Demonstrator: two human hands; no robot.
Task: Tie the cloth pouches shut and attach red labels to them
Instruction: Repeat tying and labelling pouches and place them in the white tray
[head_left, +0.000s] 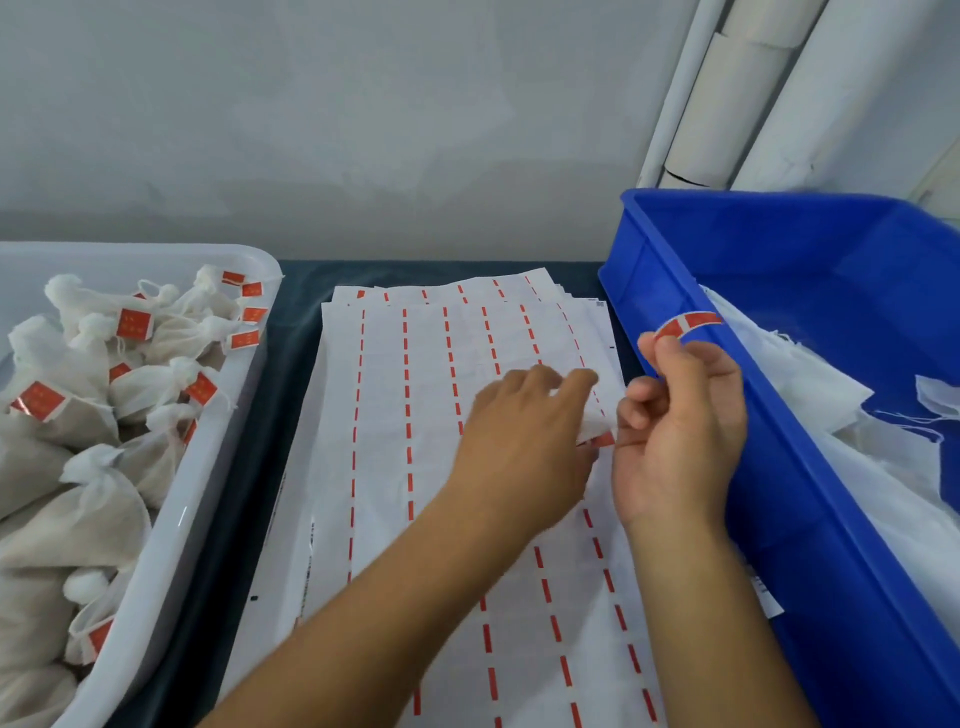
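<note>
My right hand (680, 421) is raised over the right edge of the label sheets (431, 415) and pinches a red label (688, 323) between thumb and forefinger, its free end curling to the right. My left hand (524, 441) rests on the sheets just left of it, fingertips curled on a lifted corner of backing paper where a bit of red shows. Tied white cloth pouches (83, 467), several bearing red labels, fill the white bin (202, 499) at the left.
A blue crate (810, 519) holding loose white cloth (852, 415) stands at the right, close to my right hand. The stack of sheets lies on a dark table (291, 332). White rolled tubes (737, 93) lean against the grey wall behind.
</note>
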